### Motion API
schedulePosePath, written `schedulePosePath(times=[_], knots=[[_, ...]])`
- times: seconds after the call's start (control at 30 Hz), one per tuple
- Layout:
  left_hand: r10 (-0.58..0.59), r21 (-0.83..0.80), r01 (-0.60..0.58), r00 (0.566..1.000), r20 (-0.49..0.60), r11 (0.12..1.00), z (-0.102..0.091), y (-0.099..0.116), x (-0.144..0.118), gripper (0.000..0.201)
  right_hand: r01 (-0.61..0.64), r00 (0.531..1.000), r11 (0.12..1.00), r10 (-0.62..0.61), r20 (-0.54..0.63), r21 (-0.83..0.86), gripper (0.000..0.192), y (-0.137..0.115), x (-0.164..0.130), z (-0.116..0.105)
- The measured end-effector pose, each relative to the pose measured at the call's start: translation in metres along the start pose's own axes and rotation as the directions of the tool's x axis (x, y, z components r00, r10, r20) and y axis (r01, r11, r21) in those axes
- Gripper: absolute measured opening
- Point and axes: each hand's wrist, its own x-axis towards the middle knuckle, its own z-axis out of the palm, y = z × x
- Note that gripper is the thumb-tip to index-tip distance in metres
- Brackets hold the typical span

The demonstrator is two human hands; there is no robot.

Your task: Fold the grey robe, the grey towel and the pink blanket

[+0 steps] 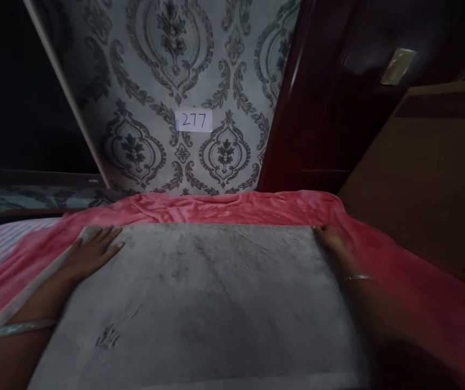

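On one grey cloth (pixel 208 292) rest two hands: left hand (pixel 92 250), right hand (pixel 332 238).

1. grey damask wallpaper (pixel 175 81) fills the back wall, a paper label (pixel 194 121) reading 277 stuck on it.
2. dark red door (pixel 329 108) stands right, wooden cabinet (pixel 431 179) beside it.
3. light's dim.

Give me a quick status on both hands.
Left hand flat on grey cloth, far left corner. Right hand at far right corner. Pink blanket underneath.
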Motion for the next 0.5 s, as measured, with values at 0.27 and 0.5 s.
schedulePosePath(times=[0.27,0.5], knots=[[0.01,-0.045,-0.009,1.0,0.024,0.999,0.006,-0.006,0.004,0.065,-0.104,0.993,0.988,0.098,-0.061,-0.112,0.04,0.004,-0.014,0.012],[0.015,-0.047,-0.014,1.0,0.01,0.999,0.001,-0.002,0.003,0.063,-0.025,0.998,0.994,0.031,0.049,-0.11,0.036,-0.008,-0.016,-0.003]])
